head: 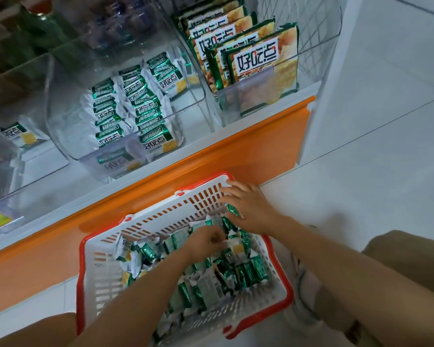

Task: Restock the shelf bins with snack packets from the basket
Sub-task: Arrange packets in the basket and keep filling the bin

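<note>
A white basket with a red rim point(288, 294) stands on the floor below the shelf, full of small green and white snack packets point(203, 289). My left hand point(206, 242) reaches into the basket's middle and pinches a packet among the pile. My right hand point(248, 209) lies over the basket's far right corner with its fingers spread on packets there. On the shelf above, a clear bin point(68, 131) holds rows of the same small packets point(140, 106).
A clear bin at the right point(318, 58) holds large green snack bags point(258, 61). Another bin at the left point(43, 161) holds one packet point(18, 134). An orange shelf front point(236, 151) runs above the basket. My knees flank the basket on the pale tiled floor point(373, 176).
</note>
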A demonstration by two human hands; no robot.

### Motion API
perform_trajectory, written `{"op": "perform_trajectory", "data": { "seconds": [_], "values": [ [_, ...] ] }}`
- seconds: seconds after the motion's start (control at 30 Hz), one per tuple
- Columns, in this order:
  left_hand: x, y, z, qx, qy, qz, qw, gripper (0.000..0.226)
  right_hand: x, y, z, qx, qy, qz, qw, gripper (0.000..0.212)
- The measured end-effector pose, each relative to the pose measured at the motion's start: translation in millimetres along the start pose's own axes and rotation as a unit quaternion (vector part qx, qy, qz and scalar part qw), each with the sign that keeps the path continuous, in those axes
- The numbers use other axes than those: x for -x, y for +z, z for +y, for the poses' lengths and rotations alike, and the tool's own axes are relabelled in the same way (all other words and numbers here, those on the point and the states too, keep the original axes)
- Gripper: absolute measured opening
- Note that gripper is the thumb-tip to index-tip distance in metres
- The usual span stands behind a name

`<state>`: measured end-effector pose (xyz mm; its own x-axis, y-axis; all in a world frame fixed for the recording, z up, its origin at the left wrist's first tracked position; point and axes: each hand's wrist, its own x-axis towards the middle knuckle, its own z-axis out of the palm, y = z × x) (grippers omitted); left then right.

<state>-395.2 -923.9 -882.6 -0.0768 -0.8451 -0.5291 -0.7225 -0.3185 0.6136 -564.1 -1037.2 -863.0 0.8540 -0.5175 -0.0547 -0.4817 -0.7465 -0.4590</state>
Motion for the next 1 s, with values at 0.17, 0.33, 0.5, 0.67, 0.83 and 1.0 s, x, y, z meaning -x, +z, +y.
{"op": "perform_trajectory", "data": {
  "seconds": [0.17,0.33,0.5,0.67,0.83,1.0],
  "values": [
    [16,-42,14,0.125,0.008,0.067,0.990,0.010,-1,-15,-15,-0.062,-0.016,-0.051,0.997,0.050],
    [35,-68,31,0.196,0.027,0.148,0.969,0.016,-6,-36,-30,-0.111,-0.031,-0.037,0.993,0.055],
    [56,-91,59,0.260,0.074,0.238,0.933,0.019,-12,-67,-42,-0.274,-0.023,0.106,0.956,0.018],
    [72,-124,98,0.253,0.139,0.317,0.903,0.025,-20,-112,-54,-0.430,-0.002,0.211,0.878,0.022],
    [81,-170,134,0.243,0.192,0.367,0.877,0.024,-33,-157,-77,-0.461,-0.051,0.287,0.838,0.018],
    [73,-216,149,0.227,0.191,0.373,0.879,0.024,-58,-182,-73,-0.359,-0.066,0.361,0.858,0.037]
  ]
}}
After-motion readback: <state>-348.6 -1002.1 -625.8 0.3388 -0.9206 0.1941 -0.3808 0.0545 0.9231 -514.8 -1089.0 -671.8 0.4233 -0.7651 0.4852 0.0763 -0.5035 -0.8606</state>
